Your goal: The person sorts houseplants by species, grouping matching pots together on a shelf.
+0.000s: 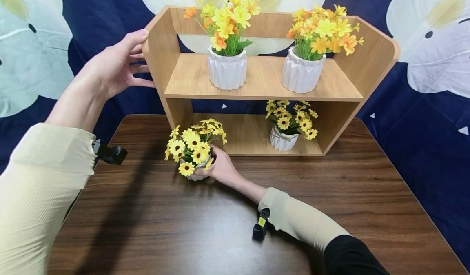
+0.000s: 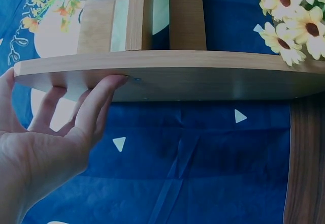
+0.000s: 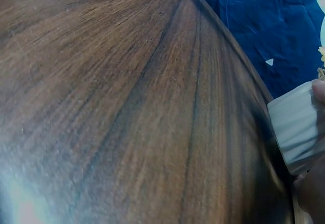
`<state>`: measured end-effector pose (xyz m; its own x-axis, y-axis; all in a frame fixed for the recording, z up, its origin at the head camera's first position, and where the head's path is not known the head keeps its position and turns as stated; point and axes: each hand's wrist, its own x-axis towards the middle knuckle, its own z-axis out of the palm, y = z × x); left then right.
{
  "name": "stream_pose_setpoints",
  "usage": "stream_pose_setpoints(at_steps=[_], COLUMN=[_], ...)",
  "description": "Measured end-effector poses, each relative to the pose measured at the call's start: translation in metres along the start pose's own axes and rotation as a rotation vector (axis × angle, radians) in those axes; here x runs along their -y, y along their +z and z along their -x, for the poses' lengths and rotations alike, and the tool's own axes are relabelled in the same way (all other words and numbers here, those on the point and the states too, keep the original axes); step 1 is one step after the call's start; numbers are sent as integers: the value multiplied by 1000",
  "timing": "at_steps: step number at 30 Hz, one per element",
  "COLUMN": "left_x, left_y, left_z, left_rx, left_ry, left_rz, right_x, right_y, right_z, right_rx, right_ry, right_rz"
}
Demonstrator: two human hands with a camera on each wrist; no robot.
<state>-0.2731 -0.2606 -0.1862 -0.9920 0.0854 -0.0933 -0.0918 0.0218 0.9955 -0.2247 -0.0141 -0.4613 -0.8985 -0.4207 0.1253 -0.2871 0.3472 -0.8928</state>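
My right hand (image 1: 222, 167) grips a white ribbed flowerpot (image 3: 292, 122) of yellow dark-centred daisies (image 1: 192, 142), low over the table in front of the shelf's lower left corner. The blooms cover much of this pot in the head view. My left hand (image 1: 115, 63) touches the left side panel of a two-tier wooden shelf (image 1: 158, 58). Its thumb lies at the panel's front edge, while spread fingers (image 2: 96, 102) press the outer face. A second daisy pot (image 1: 283, 139) stands on the lower tier, to the right.
On the upper tier are two white pots, a left one (image 1: 227, 69) and a right one (image 1: 302, 71), with yellow and orange flowers. The shelf stands toward the back of a dark wooden table (image 1: 220, 226). Behind hangs a blue patterned cloth (image 1: 422, 144).
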Motion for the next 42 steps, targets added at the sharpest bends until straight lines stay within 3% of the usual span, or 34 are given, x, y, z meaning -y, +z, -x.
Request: stream_pose_setpoints(at_steps=[21, 42], left_x=[0, 0], left_y=[0, 0], left_z=[0, 1], left_rx=[-1, -9], left_ry=[-3, -1], left_rz=[13, 15], right_x=[-5, -12], right_y=[-42, -70], right_z=[1, -21], right_rx=[-50, -133], right_ry=[-25, 6], right_rz=[34, 3])
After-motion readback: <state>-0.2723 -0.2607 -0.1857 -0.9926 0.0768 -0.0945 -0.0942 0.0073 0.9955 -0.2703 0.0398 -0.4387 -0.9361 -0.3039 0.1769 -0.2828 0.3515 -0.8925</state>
